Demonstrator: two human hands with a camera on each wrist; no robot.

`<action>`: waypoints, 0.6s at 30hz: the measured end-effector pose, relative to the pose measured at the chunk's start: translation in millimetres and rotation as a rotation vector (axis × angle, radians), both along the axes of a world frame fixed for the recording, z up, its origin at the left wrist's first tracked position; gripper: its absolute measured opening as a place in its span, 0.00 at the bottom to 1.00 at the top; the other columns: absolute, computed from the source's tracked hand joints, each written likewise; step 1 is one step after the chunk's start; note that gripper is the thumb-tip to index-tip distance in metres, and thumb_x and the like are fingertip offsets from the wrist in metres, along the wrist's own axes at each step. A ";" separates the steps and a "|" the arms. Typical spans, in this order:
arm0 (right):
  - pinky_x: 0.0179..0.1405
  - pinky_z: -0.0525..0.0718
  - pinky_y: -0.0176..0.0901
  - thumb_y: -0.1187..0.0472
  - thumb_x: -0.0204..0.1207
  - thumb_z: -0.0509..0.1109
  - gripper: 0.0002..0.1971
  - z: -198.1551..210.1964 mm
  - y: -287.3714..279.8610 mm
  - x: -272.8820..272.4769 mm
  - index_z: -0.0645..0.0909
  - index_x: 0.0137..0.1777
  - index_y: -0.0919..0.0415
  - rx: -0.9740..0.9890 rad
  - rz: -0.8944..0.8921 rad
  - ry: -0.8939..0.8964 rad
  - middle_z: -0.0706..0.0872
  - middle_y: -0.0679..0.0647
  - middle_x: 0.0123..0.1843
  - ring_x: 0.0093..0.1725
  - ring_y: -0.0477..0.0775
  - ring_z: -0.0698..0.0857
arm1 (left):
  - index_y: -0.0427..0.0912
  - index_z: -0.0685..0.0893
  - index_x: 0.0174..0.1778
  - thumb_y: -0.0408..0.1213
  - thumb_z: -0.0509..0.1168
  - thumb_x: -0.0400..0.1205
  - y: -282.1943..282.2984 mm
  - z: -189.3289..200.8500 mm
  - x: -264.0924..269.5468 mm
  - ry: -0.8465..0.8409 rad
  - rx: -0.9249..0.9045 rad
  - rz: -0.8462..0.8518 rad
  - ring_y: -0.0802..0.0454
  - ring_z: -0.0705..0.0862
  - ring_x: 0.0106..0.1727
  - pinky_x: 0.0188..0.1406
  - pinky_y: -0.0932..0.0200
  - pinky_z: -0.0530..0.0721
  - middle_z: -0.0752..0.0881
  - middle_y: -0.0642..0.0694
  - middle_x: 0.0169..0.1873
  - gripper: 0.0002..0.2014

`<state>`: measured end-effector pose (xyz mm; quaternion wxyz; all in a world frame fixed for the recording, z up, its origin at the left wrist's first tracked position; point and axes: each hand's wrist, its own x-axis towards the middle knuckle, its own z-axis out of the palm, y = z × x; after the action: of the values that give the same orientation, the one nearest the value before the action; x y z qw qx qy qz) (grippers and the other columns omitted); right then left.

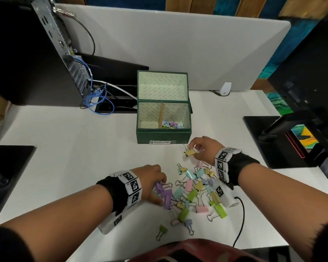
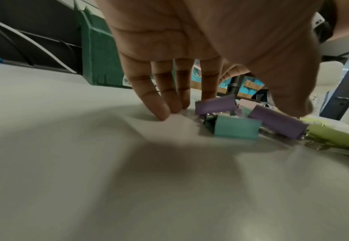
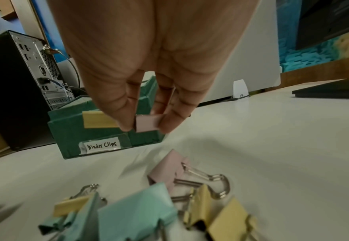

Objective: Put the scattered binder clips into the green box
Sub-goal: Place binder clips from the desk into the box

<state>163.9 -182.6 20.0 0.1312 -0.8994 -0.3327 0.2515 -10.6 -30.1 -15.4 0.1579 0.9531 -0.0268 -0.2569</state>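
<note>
Open white desk left of pile. Green fabric-covered box, lid up, just beyond. Right hand pinched yellow metal binder clip and pink clip, long axes sideways. Left hand fingers straight, together, touching desk beside purple clips.

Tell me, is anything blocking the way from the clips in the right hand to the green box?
Nothing visible. The right hand pinches a yellow clip and a pink clip near the green box, whose lid stands open.
</note>
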 end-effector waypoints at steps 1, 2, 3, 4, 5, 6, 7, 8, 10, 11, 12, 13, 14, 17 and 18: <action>0.49 0.75 0.39 0.64 0.73 0.70 0.13 0.4 -0.9 -0.4 0.81 0.57 0.53 0.012 -0.006 0.000 0.77 0.52 0.50 0.56 0.57 0.82 | 0.49 0.72 0.69 0.59 0.71 0.69 -0.4 0.1 0.4 0.016 0.021 -0.010 0.46 0.76 0.62 0.61 0.50 0.79 0.74 0.47 0.63 0.34; 0.49 0.75 0.39 0.64 0.73 0.70 0.13 0.9 -1.4 -0.8 0.81 0.56 0.52 0.028 -0.014 0.000 0.77 0.52 0.50 0.56 0.57 0.82 | 0.49 0.72 0.69 0.57 0.72 0.69 -1.3 -0.7 0.7 0.020 0.037 -0.013 0.46 0.76 0.62 0.61 0.50 0.79 0.74 0.47 0.63 0.34; 0.49 0.75 0.39 0.64 0.72 0.71 0.12 1.6 -1.7 -0.9 0.81 0.54 0.51 0.048 -0.024 0.004 0.78 0.52 0.49 0.55 0.57 0.83 | 0.49 0.72 0.69 0.53 0.72 0.69 -2.0 -2.2 1.1 0.012 0.043 -0.006 0.45 0.76 0.62 0.60 0.51 0.79 0.74 0.46 0.63 0.33; 0.49 0.76 0.40 0.64 0.72 0.71 0.11 2.8 -1.6 -1.2 0.81 0.51 0.50 0.074 -0.031 0.010 0.78 0.52 0.49 0.54 0.57 0.83 | 0.48 0.73 0.68 0.49 0.72 0.70 -2.8 -3.6 1.7 0.001 0.035 0.012 0.45 0.77 0.61 0.58 0.52 0.80 0.74 0.46 0.62 0.30; 0.49 0.76 0.40 0.64 0.72 0.72 0.10 4.5 -1.2 -1.4 0.80 0.48 0.48 0.103 -0.034 0.015 0.78 0.51 0.48 0.53 0.57 0.82 | 0.47 0.75 0.66 0.44 0.72 0.71 -3.0 -4.7 2.4 -0.006 0.015 0.038 0.44 0.78 0.60 0.57 0.52 0.81 0.75 0.45 0.61 0.27; 0.50 0.77 0.41 0.64 0.71 0.72 0.11 5.8 -0.3 -1.0 0.78 0.46 0.46 0.135 -0.037 0.023 0.78 0.51 0.48 0.51 0.56 0.82 | 0.46 0.77 0.64 0.41 0.70 0.71 -2.5 -4.9 3.0 -0.013 -0.007 0.064 0.44 0.80 0.58 0.56 0.52 0.82 0.76 0.45 0.59 0.24; 0.49 0.77 0.41 0.64 0.71 0.72 0.11 7.5 0.7 -0.4 0.78 0.45 0.46 0.169 -0.042 0.033 0.79 0.51 0.47 0.49 0.54 0.81 | 0.45 0.79 0.61 0.40 0.70 0.72 -1.2 -4.8 4.1 -0.016 -0.021 0.088 0.44 0.80 0.56 0.55 0.51 0.82 0.77 0.44 0.58 0.21; 0.49 0.77 0.40 0.64 0.71 0.72 0.11 9.5 2.2 -0.2 0.78 0.45 0.47 0.200 -0.049 0.045 0.79 0.51 0.47 0.48 0.53 0.80 | 0.45 0.80 0.60 0.39 0.69 0.71 -0.1 -4.3 5.4 -0.021 -0.027 0.110 0.43 0.81 0.55 0.55 0.52 0.83 0.77 0.44 0.57 0.19; 0.49 0.76 0.39 0.65 0.71 0.73 0.11 14.3 6.2 0.8 0.78 0.44 0.47 0.264 -0.071 0.065 0.80 0.51 0.47 0.47 0.51 0.79 | 0.44 0.82 0.56 0.39 0.68 0.72 2.7 -4.0 8.4 -0.037 -0.036 0.163 0.44 0.80 0.53 0.53 0.53 0.82 0.78 0.43 0.54 0.16; 0.48 0.75 0.38 0.65 0.71 0.73 0.12 16.4 8.4 1.9 0.78 0.44 0.46 0.298 -0.089 0.078 0.80 0.50 0.46 0.46 0.50 0.79 | 0.44 0.82 0.54 0.39 0.68 0.72 4.1 -4.1 9.5 -0.050 -0.048 0.201 0.45 0.80 0.50 0.52 0.55 0.81 0.77 0.44 0.51 0.15; 0.47 0.75 0.37 0.66 0.71 0.74 0.13 19.9 11.2 2.8 0.78 0.43 0.45 0.332 -0.109 0.100 0.80 0.49 0.44 0.45 0.49 0.78 | 0.43 0.83 0.53 0.38 0.67 0.72 6.2 -4.4 10.5 -0.069 -0.063 0.242 0.48 0.78 0.47 0.51 0.57 0.80 0.76 0.46 0.47 0.13; 0.46 0.75 0.35 0.67 0.70 0.74 0.13 23.4 14.6 3.1 0.78 0.42 0.46 0.370 -0.130 0.135 0.79 0.47 0.42 0.43 0.48 0.78 | 0.44 0.83 0.52 0.38 0.67 0.72 8.8 -5.0 10.7 -0.088 -0.078 0.287 0.50 0.77 0.46 0.50 0.58 0.79 0.74 0.49 0.45 0.13; 0.44 0.75 0.34 0.68 0.70 0.74 0.13 28.9 18.9 3.6 0.78 0.42 0.47 0.404 -0.150 0.177 0.79 0.46 0.39 0.41 0.48 0.77 | 0.44 0.83 0.52 0.38 0.67 0.72 12.3 -4.8 11.4 -0.115 -0.096 0.330 0.51 0.76 0.45 0.50 0.60 0.78 0.74 0.50 0.44 0.13; 0.46 0.78 0.38 0.73 0.71 0.72 0.15 45.7 36.8 6.7 0.77 0.38 0.49 0.488 -0.200 0.336 0.79 0.48 0.35 0.38 0.48 0.78 | 0.46 0.84 0.51 0.38 0.69 0.71 26.1 0.4 10.0 -0.171 -0.172 0.444 0.52 0.76 0.45 0.49 0.63 0.75 0.75 0.51 0.43 0.12; 0.46 0.80 0.40 0.74 0.71 0.71 0.16 50.7 43.5 8.1 0.77 0.38 0.49 0.508 -0.224 0.384 0.80 0.49 0.35 0.37 0.48 0.79 | 0.47 0.84 0.49 0.38 0.70 0.71 30.1 3.7 9.1 -0.193 -0.210 0.485 0.52 0.77 0.45 0.49 0.63 0.75 0.76 0.51 0.43 0.11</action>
<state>172.1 -139.1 70.7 0.4382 -0.8051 -0.2532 0.3095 -1.5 0.0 -11.7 0.3092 0.9302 0.1605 -0.1157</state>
